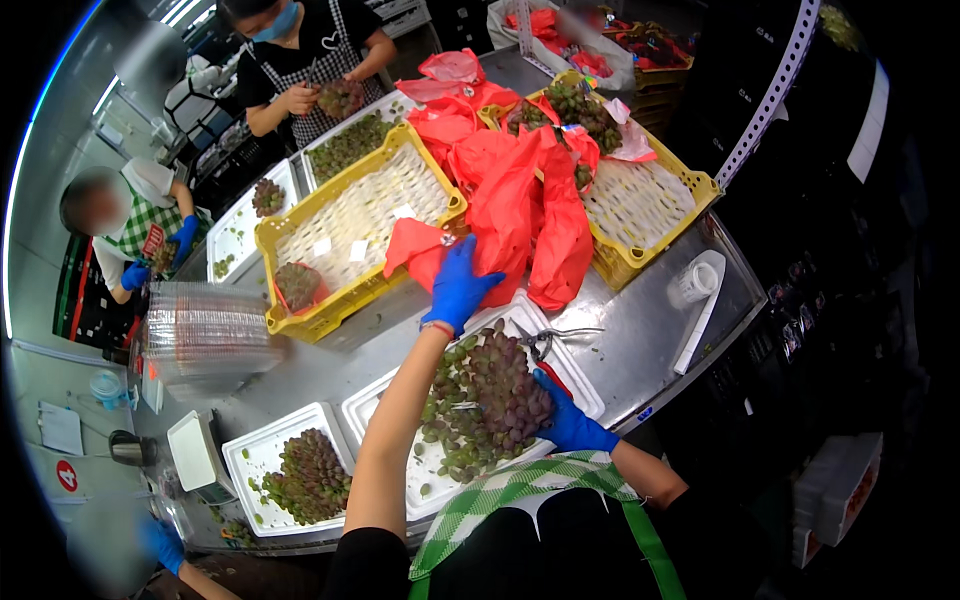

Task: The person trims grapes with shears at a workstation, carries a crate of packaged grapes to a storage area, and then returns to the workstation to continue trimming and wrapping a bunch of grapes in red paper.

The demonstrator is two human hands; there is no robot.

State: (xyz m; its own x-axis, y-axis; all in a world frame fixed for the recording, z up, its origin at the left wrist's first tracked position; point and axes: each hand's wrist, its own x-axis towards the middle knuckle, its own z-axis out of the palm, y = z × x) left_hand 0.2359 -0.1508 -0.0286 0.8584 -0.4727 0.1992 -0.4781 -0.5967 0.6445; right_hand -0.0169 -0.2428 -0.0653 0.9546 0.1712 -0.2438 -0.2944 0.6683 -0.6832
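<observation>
My left hand (457,289), in a blue glove, reaches forward onto the crumpled red bags (517,195). Its thumb stands apart from the fingers, and the palm side is hidden. My right hand (574,424), also gloved in blue, holds the right side of a bunch of reddish-purple grapes (510,390). Loose green grapes (450,412) spread beside the bunch in a white foam tray (367,405). Against the right hand's fingers lies the red handle of pruning snips (544,345), their blades spread over the tray's rim; whether the fingers grip it is unclear.
Yellow crates (360,266) (641,247) stand ahead. Another foam tray (262,517) with grapes, a scale (199,450) and stacked clear plastic containers (206,330) are leftward. A paper roll (697,281) lies right. Co-workers handle grapes across the table; another person's gloved hand (163,544) shows lower left.
</observation>
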